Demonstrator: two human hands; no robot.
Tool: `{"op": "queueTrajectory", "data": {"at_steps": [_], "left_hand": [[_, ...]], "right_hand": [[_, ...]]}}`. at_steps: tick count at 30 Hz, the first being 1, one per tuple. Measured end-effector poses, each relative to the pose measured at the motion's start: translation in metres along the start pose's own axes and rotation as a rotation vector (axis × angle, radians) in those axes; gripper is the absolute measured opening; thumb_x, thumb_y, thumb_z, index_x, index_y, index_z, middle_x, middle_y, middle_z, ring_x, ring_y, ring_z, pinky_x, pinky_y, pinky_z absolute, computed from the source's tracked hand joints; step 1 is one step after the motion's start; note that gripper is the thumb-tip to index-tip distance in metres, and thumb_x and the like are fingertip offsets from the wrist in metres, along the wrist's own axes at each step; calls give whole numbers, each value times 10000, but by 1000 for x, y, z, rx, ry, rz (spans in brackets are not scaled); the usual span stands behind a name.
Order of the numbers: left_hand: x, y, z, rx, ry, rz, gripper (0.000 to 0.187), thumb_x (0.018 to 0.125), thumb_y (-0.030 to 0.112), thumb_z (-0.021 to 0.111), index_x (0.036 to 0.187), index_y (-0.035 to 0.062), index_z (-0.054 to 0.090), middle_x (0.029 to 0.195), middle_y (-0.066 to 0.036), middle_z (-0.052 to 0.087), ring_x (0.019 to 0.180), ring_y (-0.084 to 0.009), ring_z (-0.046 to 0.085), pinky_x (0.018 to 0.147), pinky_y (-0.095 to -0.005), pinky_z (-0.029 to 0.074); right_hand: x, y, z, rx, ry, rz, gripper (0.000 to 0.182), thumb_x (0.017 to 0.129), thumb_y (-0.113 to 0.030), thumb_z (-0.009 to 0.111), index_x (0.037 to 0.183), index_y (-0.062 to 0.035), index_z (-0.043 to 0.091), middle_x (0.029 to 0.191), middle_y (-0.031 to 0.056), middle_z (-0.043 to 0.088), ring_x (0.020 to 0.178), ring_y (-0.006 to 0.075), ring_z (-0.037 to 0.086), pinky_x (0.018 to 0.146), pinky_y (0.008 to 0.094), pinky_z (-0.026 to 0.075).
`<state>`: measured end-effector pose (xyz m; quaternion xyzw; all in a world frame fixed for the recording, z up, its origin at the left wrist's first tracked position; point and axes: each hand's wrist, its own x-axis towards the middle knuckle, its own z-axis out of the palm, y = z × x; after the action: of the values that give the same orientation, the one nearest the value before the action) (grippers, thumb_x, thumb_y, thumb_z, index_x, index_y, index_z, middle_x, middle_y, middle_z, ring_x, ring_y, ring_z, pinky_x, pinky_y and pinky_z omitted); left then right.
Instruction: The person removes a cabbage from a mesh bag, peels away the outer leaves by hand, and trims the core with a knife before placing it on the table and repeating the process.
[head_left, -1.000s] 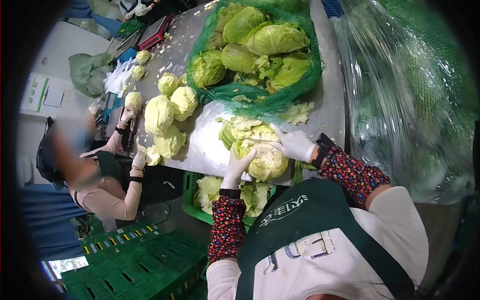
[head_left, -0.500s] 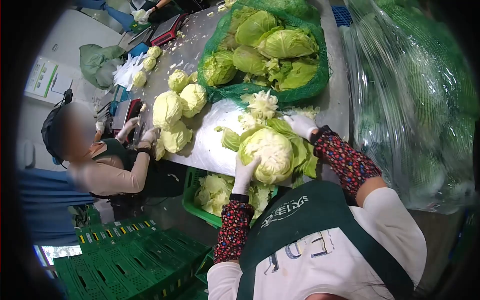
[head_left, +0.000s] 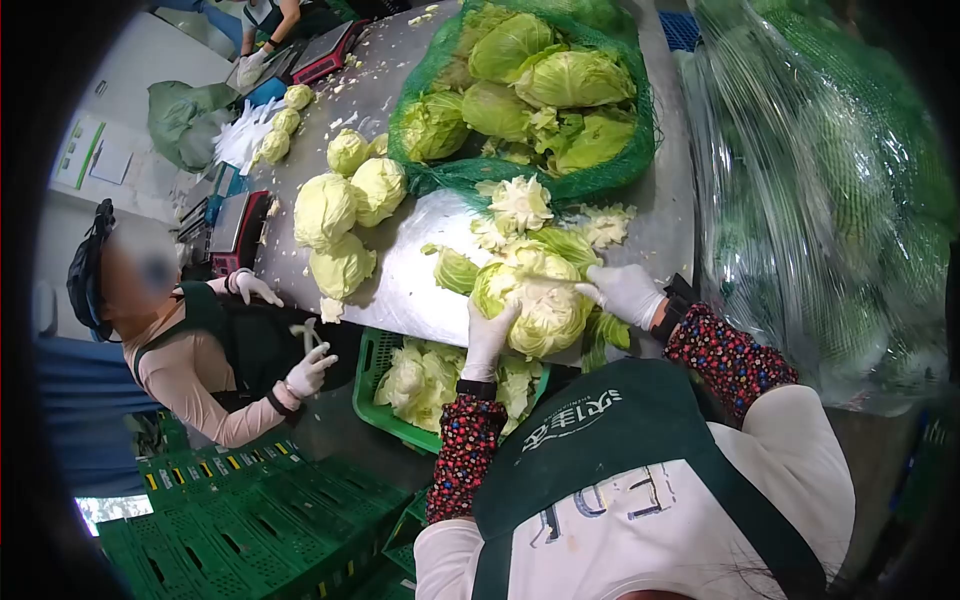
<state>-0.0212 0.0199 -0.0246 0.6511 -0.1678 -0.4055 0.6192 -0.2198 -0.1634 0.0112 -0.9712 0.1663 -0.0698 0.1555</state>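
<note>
A pale green cabbage head [head_left: 545, 318] with a whitish, cut-looking top lies at the near edge of the metal table. My left hand [head_left: 490, 340], in a white glove, grips its left side, thumb over the top. At its upper right is my gloved right hand [head_left: 628, 294], fingers pressed together; what they pinch is too small to make out. Loose outer leaves [head_left: 606, 338] hang at the cabbage's right side, and another leaf [head_left: 455, 271] lies to its left. Just beyond sits a pale cluster of leaf pieces [head_left: 520, 204].
A green net bag [head_left: 648, 130] holds several cabbages. Trimmed cabbages [head_left: 325, 211] stand on the table [head_left: 420, 240] at left. Below the edge is a green crate [head_left: 372, 385] of leaves. A co-worker [head_left: 205, 350] stands left, another person [head_left: 272, 25] farther off. Plastic-wrapped produce [head_left: 820, 220] is at right.
My right hand has moved from the outer leaves towards the cabbage's upper right side, and those leaves hang lower. The co-worker's hands have moved apart, away from the table edge.
</note>
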Motion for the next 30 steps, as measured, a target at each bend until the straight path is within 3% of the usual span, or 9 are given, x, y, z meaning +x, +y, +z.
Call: {"op": "queueTrajectory", "data": {"at_steps": [2, 5, 7, 9, 12, 23, 30], "left_hand": [[2, -3, 1, 103, 51, 46, 748, 753, 120, 777, 1322, -46, 322, 1210, -166, 531, 1069, -218, 554, 906, -332, 484], [7, -9, -2, 88, 39, 64, 762, 745, 129, 785, 1322, -52, 320, 1215, -173, 529, 1083, -224, 549, 920, -336, 477], [12, -12, -6, 71, 14, 68, 758, 748, 129, 782, 1320, -55, 320, 1218, -174, 529, 1083, -225, 549, 920, -335, 476], [11, -9, -4, 54, -11, 66, 753, 750, 129, 779, 1318, -58, 320, 1221, -176, 529, 1084, -225, 550, 919, -334, 476], [10, 4, 2, 82, 43, 13, 754, 750, 127, 773, 1319, -65, 317, 1221, -177, 531, 1084, -224, 552, 921, -331, 474], [15, 6, 0, 168, -37, 141, 676, 735, 87, 749, 1291, -65, 396, 1202, -167, 553, 1069, -220, 567, 918, -325, 474], [19, 8, -1, 111, -77, 59, 665, 743, 81, 737, 1299, -58, 400, 1207, -162, 551, 1091, -216, 554, 939, -325, 460]], "right_hand": [[7, 5, 5, 4, 98, 282, 382, 946, -432, 467, 873, -73, 579, 623, 147, 619, 568, 341, 622, 506, 445, 492], [8, 4, 5, -59, 5, 344, 381, 943, -425, 478, 845, -72, 582, 604, 151, 615, 559, 346, 623, 507, 445, 496], [-5, -11, -9, -39, 30, 286, 401, 939, -439, 481, 818, -69, 578, 602, 146, 613, 546, 348, 616, 504, 447, 492], [-15, -27, -29, -18, -109, 52, 409, 939, -442, 480, 802, -68, 571, 598, 143, 608, 543, 352, 612, 506, 449, 490], [-16, -26, -25, 22, -90, 74, 421, 946, -450, 459, 799, -72, 571, 625, 156, 614, 571, 363, 617, 524, 458, 492], [-5, 0, -17, -18, -77, 86, 409, 933, -441, 484, 814, -60, 573, 651, 162, 625, 590, 364, 625, 532, 455, 500], [-6, 5, 3, 1, 33, 164, 403, 929, -457, 491, 819, -79, 574, 647, 146, 626, 582, 332, 630, 525, 430, 500]]}}
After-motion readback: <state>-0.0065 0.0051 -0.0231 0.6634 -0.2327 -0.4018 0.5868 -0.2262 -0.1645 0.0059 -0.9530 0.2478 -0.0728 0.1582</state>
